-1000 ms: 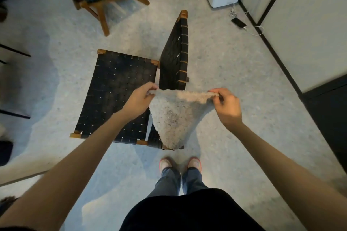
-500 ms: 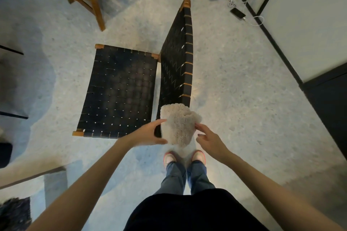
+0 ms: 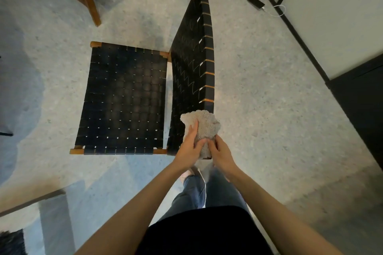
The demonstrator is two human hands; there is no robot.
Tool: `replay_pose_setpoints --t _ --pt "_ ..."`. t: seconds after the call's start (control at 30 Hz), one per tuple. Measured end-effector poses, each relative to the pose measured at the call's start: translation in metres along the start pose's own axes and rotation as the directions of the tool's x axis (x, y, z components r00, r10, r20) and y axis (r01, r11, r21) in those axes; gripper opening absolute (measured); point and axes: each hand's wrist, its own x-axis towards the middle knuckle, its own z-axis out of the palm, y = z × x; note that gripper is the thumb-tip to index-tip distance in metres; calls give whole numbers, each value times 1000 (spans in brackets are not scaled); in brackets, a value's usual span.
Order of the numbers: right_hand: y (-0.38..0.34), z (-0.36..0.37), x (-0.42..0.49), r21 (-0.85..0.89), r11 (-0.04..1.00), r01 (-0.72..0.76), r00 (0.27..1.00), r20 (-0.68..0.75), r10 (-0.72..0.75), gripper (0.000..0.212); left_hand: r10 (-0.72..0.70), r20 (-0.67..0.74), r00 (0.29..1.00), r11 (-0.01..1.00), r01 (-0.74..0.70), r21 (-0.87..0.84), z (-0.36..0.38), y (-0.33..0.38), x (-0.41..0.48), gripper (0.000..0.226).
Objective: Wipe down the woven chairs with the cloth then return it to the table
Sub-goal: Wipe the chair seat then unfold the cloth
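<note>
The left hand (image 3: 189, 148) and right hand (image 3: 221, 154) curl around the fluffy, bumpy beige cloth (image 3: 205, 123). It is bunched up at the near end of the back of the woven chair (image 3: 124, 99), which has flat black straps on wood.

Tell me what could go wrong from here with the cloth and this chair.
1. The cloth is bunched between left hand and right hand; wiped like that, it may miss parts of the backrest.
2. A phone and its cable lie on the floor beyond the chair; stepping round there risks a trip.
</note>
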Motion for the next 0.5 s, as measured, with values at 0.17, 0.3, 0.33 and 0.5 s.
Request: replay_pose_setpoints --t 0.17,0.3,0.33,0.5 --pt "-4 8 7 59 998 -26 989 -141 34 21 8 -68 998 999 -11 -50 9 3 12 62" --pt "-22 5 27 77 997 -8 973 -229 26 23 -14 -105 994 998 7 -69 8 11 34 61" --pt "-28 3 33 68 998 6 971 -238 11 28 -18 -122 992 998 10 -66 8 13 41 61" --pt "-58 -6 65 96 994 53 973 -230 -30 37 12 -201 980 997 -27 -72 1 35 76 58"
